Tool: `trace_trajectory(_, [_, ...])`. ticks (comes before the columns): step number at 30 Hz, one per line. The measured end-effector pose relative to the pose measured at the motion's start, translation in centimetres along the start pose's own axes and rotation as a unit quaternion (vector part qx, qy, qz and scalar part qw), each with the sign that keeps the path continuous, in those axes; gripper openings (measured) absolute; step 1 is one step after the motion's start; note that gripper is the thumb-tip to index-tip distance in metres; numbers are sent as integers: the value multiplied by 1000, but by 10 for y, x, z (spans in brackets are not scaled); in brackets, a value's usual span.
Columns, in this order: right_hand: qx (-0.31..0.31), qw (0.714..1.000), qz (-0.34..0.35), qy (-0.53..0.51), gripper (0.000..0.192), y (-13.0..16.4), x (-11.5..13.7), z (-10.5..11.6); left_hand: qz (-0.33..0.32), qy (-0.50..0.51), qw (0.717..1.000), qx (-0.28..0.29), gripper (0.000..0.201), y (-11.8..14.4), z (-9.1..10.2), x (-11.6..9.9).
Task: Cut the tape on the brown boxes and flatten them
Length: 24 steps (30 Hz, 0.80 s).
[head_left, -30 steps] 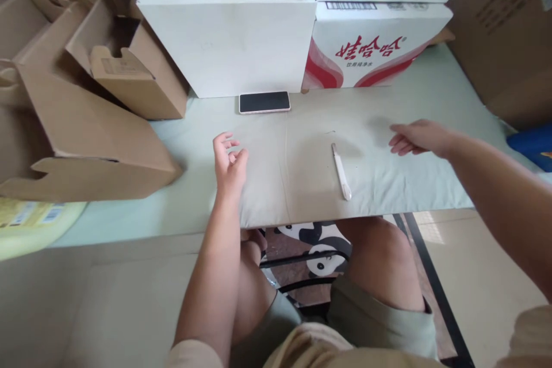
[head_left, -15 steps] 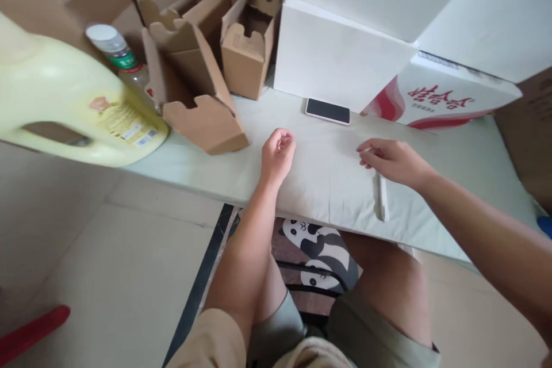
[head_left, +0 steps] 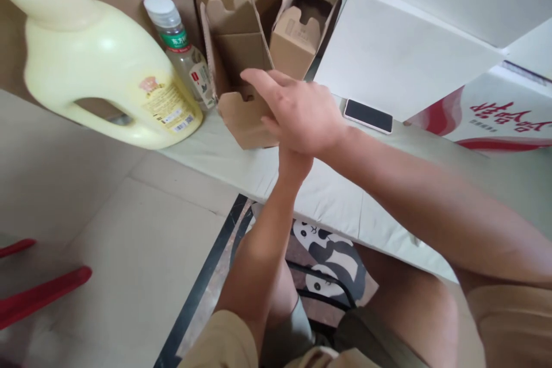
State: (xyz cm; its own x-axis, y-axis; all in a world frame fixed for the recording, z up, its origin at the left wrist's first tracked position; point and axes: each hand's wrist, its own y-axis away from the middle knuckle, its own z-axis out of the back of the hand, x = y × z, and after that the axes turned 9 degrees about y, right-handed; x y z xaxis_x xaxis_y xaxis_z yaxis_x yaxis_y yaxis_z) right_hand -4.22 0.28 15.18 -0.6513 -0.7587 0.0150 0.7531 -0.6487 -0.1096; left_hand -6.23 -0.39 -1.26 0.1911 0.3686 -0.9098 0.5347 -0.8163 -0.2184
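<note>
Toward the tabletop's (head_left: 254, 172) near edge, nearest brown carton (head_left: 246, 122) unclosed
Right hand (head_left: 297, 109) overlaps the mostly hidden left hand (head_left: 295, 160); whether either grips anything cannot be told.

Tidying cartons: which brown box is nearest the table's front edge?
The brown box beside the clear bottle, partly covered in view by the right hand; the others stand farther back.

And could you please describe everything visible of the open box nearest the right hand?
The box looks like plain brown cardboard, open at the top, with notched edges on its front and back panels. It stands upright on the pale cloth, with the bottle close by its left side in the picture. The right hand hides part of its right side; whether they touch cannot be told.
</note>
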Motion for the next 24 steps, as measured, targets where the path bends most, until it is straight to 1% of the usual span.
trace_trajectory(2, [26, 995, -34, 91, 41, -2, -2, 1, -16, -12, 1000, -2, 25, 6, 4, -10])
trace_trajectory(3, [30, 991, -52, 119, 33, -1, -5, 1, -39, -18, 999, -7, 29, 9, 5, -17])
trace_trajectory(4, [27, 988, -70, 135, 26, 0, -11, 0, -65, -17, 998, -19, 26, 12, 6, -23])
trace_trajectory(6, [-1, 986, -103, 134, 19, 7, -26, -3, -121, -20, 990, -71, 17, 16, 8, -35])
trace_trajectory(8, [-61, 985, -124, 103, 17, 19, -44, -8, -181, -33, 974, -135, 11, 16, 9, -42])
trace_trajectory(10, [-140, 982, -114, 58, 11, 40, -64, -12, -226, -48, 953, -196, 7, 15, 10, -44])
trace_trajectory(11, [-179, 978, -98, 34, 7, 55, -74, -12, -237, -53, 944, -224, 5, 14, 10, -43])
trace_trajectory(12, [-219, 973, -76, 10, 9, 72, -83, -12, -243, -55, 935, -250, 5, 14, 11, -42])
trace_trajectory(13, [-260, 964, -56, -13, 15, 91, -92, -12, -244, -55, 929, -273, 7, 13, 12, -40])
trace_trajectory(14, [-303, 952, -38, -35, 20, 113, -101, -13, -240, -54, 926, -285, 9, 12, 14, -38])
trace_trajectory(15, [-350, 935, -17, -59, 25, 136, -110, -14, -233, -50, 929, -284, 11, 11, 15, -36])
trace_trajectory(16, [-374, 923, -3, -91, 28, 158, -120, -17, -224, -42, 937, -264, 13, 11, 16, -34])
trace_trajectory(17, [-403, 905, -25, -129, 32, 181, -129, -22, -212, -30, 951, -225, 18, 11, 16, -32])
trace_trajectory(18, [-448, 878, -69, -150, 34, 202, -138, -29, -197, -13, 966, -168, 24, 11, 16, -31])
trace_trajectory(19, [-486, 851, -113, -165, 37, 221, -147, -38, -180, 6, 979, -98, 31, 12, 15, -30])
trace_trajectory(20, [-494, 834, -162, -185, 40, 238, -154, -47, -164, 27, 986, -24, 37, 13, 12, -30])
trace_trajectory(21, [-500, 817, -208, -199, 42, 253, -159, -57, -150, 45, 986, 47, 42, 16, 8, -30])
trace_trajectory(22, [-494, 808, -247, -208, 43, 266, -163, -66, -141, 60, 982, 108, 46, 18, 3, -31])
trace_trajectory(23, [-486, 802, -274, -213, 44, 276, -166, -74, -134, 71, 976, 157, 47, 22, -2, -31])
trace_trajectory(24, [-482, 798, -293, -211, 44, 283, -166, -80, -131, 78, 969, 193, 48, 25, -8, -32])
